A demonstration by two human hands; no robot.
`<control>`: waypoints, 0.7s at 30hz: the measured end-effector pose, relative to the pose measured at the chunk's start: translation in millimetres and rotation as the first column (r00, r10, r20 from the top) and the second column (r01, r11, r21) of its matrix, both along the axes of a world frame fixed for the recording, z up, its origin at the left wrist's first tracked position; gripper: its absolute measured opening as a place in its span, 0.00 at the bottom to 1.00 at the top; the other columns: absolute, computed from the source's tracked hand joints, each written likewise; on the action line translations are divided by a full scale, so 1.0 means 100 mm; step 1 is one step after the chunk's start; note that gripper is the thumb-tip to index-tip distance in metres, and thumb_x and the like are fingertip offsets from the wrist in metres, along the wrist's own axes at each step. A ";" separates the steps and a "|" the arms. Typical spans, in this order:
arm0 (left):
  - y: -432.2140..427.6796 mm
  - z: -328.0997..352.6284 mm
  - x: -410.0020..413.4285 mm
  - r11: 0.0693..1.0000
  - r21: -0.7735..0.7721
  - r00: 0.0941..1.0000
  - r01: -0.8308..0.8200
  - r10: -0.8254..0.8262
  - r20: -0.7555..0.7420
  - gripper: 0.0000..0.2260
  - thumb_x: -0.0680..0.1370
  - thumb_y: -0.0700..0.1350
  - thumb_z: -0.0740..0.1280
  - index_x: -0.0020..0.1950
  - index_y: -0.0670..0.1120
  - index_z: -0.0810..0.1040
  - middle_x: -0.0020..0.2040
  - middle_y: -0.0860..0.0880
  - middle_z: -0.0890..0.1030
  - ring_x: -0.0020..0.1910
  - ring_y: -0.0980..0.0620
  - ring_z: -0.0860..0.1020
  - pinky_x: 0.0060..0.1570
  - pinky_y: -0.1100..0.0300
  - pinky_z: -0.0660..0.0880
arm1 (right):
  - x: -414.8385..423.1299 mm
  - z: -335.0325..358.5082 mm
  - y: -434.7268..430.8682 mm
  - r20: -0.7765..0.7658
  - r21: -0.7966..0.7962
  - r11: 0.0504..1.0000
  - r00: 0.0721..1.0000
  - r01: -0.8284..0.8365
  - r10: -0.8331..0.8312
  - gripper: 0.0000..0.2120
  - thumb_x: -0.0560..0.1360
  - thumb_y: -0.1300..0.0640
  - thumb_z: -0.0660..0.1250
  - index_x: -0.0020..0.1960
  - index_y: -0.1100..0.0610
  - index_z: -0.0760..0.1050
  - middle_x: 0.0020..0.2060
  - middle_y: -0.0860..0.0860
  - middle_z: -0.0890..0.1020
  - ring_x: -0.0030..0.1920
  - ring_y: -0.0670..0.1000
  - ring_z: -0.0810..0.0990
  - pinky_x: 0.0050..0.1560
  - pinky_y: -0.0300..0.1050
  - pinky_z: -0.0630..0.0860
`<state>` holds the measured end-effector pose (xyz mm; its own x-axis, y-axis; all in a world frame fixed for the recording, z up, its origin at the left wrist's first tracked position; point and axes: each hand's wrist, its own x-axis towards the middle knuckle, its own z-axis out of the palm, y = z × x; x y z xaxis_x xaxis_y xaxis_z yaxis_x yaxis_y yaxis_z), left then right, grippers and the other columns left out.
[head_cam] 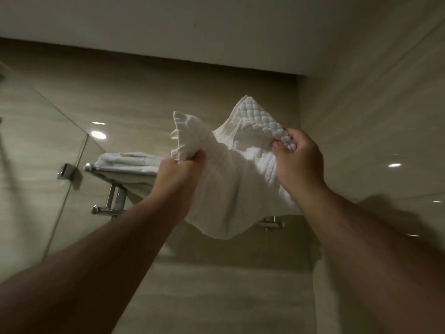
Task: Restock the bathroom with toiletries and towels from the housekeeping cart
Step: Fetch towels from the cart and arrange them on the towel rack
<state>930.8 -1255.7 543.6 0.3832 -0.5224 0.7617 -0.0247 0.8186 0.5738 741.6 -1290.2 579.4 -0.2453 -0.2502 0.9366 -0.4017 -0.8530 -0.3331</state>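
At the far left stands a clear glass shower panel [36,141], fixed to the glossy beige tiled wall [168,92] by a small chrome clamp [65,171]. Just right of the clamp, a chrome wall-mounted towel rack [108,173] juts out from the tiles, and a stack of folded white towels [127,159] lies on its top shelf. The left hand [178,174] reaches up in front of the rack's right end, its fingers curled tightly round a bunched, ruffled edge of a white quilted cotton towel [228,189]. This towel is held up in the air between both hands, in front of the back wall and above the rack's level at its top corners, while its loose middle sags down between the forearms. The right hand [298,160] pinches the opposite, diamond-patterned edge between thumb and curled fingers. Below the hanging cloth, a chrome bracket [271,222] of the rack shows against the tiles. At the far right, a glossy side wall [373,116] catches reflected ceiling lights.
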 end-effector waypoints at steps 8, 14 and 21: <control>-0.57 0.74 -0.27 0.987 -0.122 0.993 -0.105 0.099 -0.058 0.03 0.81 0.50 0.67 0.52 0.53 0.75 0.47 0.53 0.79 0.45 0.53 0.78 0.36 0.58 0.73 | -0.27 0.69 -0.61 0.124 -0.068 0.993 0.987 -0.096 0.104 0.12 0.81 0.53 0.63 0.64 0.51 0.76 0.54 0.46 0.80 0.52 0.47 0.80 0.43 0.38 0.77; -1.01 0.97 -0.35 0.977 -0.146 0.980 -0.156 0.135 -0.149 0.03 0.80 0.49 0.67 0.52 0.51 0.76 0.45 0.52 0.80 0.44 0.53 0.79 0.37 0.60 0.74 | -0.34 0.90 -1.08 0.228 -0.039 0.993 0.966 -0.115 0.121 0.13 0.81 0.53 0.64 0.64 0.54 0.77 0.57 0.49 0.81 0.50 0.47 0.77 0.40 0.37 0.72; -1.38 1.15 -0.31 0.970 -0.116 0.970 -0.214 0.197 -0.142 0.07 0.80 0.50 0.67 0.54 0.48 0.78 0.45 0.50 0.82 0.44 0.52 0.80 0.41 0.59 0.76 | -0.26 1.07 -1.36 0.220 -0.016 0.999 0.975 -0.034 0.037 0.14 0.82 0.53 0.62 0.67 0.51 0.75 0.59 0.50 0.81 0.55 0.50 0.79 0.44 0.38 0.70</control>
